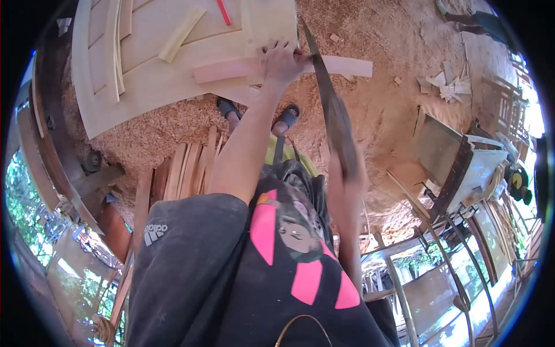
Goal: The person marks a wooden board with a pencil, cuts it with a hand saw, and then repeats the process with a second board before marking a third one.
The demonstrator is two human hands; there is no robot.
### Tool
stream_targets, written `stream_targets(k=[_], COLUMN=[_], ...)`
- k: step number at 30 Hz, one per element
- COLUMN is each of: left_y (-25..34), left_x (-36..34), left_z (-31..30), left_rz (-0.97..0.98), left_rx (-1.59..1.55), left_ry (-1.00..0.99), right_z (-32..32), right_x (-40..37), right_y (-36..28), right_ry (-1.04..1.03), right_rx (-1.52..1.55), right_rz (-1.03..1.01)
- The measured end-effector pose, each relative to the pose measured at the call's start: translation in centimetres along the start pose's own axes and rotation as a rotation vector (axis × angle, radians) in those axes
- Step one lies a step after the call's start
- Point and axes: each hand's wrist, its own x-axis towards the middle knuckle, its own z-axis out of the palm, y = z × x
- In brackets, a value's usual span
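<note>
My left hand (282, 62) presses down on a curved, pinkish wooden strip (228, 70) at the edge of a pale panelled wooden board (156, 87). The strip's far end sticks out past the board to the right. My right hand (347, 168), blurred by motion, is closed around the near end of a long handsaw (330, 104). The saw's blade runs up and away, crossing the strip just right of my left hand. A short wooden slat (182, 34) and a red pencil-like stick (224, 11) lie on the board.
Sawdust and shavings cover the ground (381, 133). Long wooden planks (188, 168) stand below the board. Wood offcuts (451, 84) lie at the right, near a wooden cabinet-like piece (474, 173). Part of another person (485, 24) shows at the upper right.
</note>
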Motion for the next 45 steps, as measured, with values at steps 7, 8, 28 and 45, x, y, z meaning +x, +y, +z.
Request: stream_targets(k=[7,8,28,45], left_y=[-0.6,-0.8,-1.0,-0.2], left_x=[1.5,1.8,0.8,-2.3], left_z=[1.1,1.1,0.4,1.7], left_rz=[0.011,0.033,0.100,0.050], left_rx=[-0.032,0.048,-0.020,0.023], left_ry=[0.027,0.074,0.059,0.119], right_z=[2.0,-0.3,-6.3,2.1], right_x=[8.4,3.5,-9.2,4.2], right_y=[-1.7,-1.8,-3.2,1.9], right_ry=[-0.050,-0.042,-0.037,0.031], right_rx=[-0.031,-0.041,0.130,0.090], right_rz=[0.033,0.034,0.289,0.110])
